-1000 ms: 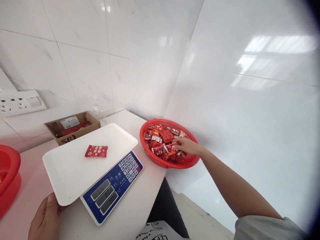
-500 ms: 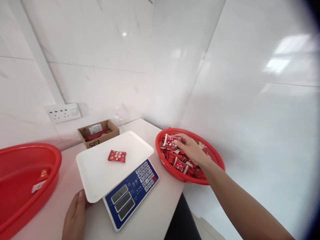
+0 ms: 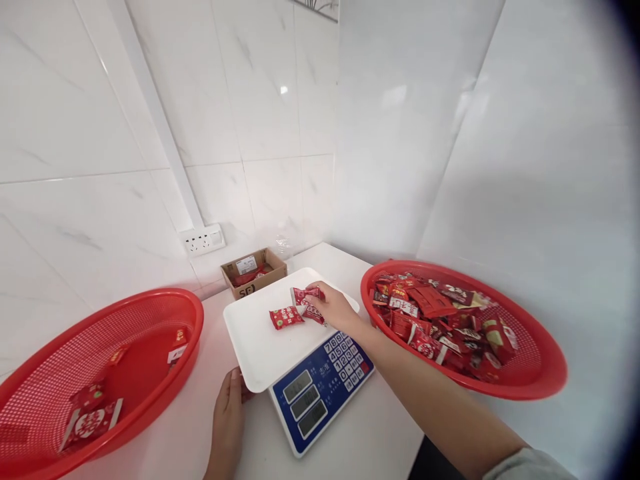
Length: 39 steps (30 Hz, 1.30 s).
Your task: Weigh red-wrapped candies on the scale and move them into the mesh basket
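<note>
A red packet (image 3: pixel 300 294) is pinched by the right hand (image 3: pixel 336 309), an "SF"-marked box (image 3: pixel 263 282) beyond its fingers, left hand (image 3: pixel 229 403) grip undetermined.

Glossy wrappers (image 3: pixel 286 317), smooth plastic tray (image 3: pixel 260 350)

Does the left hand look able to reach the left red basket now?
Probably yes: the left hand is beside the left red basket, with nothing visible blocking the gap, though the white tray partly hides that hand.
</note>
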Each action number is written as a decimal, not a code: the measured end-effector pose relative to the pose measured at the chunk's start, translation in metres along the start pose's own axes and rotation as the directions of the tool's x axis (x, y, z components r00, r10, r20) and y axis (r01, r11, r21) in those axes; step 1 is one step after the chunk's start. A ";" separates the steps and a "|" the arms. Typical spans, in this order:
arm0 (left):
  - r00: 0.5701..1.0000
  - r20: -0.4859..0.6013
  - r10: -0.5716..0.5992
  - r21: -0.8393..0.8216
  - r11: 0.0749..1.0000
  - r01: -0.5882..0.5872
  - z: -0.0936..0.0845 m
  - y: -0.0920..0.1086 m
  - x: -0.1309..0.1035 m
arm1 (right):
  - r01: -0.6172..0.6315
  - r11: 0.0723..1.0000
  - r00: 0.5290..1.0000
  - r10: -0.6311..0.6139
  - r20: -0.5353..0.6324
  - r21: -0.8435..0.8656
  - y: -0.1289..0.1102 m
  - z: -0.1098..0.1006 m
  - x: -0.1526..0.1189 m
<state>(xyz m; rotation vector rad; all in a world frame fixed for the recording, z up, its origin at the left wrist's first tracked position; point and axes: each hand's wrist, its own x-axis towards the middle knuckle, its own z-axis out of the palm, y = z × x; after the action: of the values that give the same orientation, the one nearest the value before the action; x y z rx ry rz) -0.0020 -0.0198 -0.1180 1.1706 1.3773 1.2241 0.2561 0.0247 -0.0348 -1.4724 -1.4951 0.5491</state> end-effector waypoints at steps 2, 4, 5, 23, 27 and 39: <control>1.000 0.004 -0.002 -0.018 1.000 0.002 0.002 0.003 -0.002 | -0.004 1.000 1.000 0.004 -0.002 -0.012 -0.001 -0.001 -0.001; 1.000 -0.002 0.000 -0.012 1.000 0.000 0.003 0.004 -0.003 | -0.007 1.000 1.000 0.007 -0.005 -0.022 -0.002 -0.002 -0.002; 1.000 -0.008 0.000 -0.003 1.000 0.000 0.003 0.003 -0.003 | -0.007 1.000 1.000 0.007 -0.005 -0.026 -0.003 -0.001 -0.003; 1.000 0.018 -0.016 0.021 1.000 0.015 -0.002 -0.012 0.005 | 0.072 0.989 0.996 -0.066 0.052 -0.129 -0.006 0.014 0.006; 0.999 0.033 -0.018 0.035 0.999 0.017 -0.002 -0.012 0.006 | 0.084 0.977 0.989 -0.057 0.136 -0.199 -0.003 0.016 0.002; 0.998 0.056 -0.036 0.042 0.999 0.034 -0.002 -0.014 0.007 | 0.114 0.958 0.981 -0.067 0.181 -0.265 -0.006 0.013 0.007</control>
<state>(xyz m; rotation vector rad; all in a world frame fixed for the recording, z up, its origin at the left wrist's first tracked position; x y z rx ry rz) -0.0060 -0.0139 -0.1321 1.1961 1.3812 1.1345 0.2428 0.0340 -0.0339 -1.5879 -1.8229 0.4327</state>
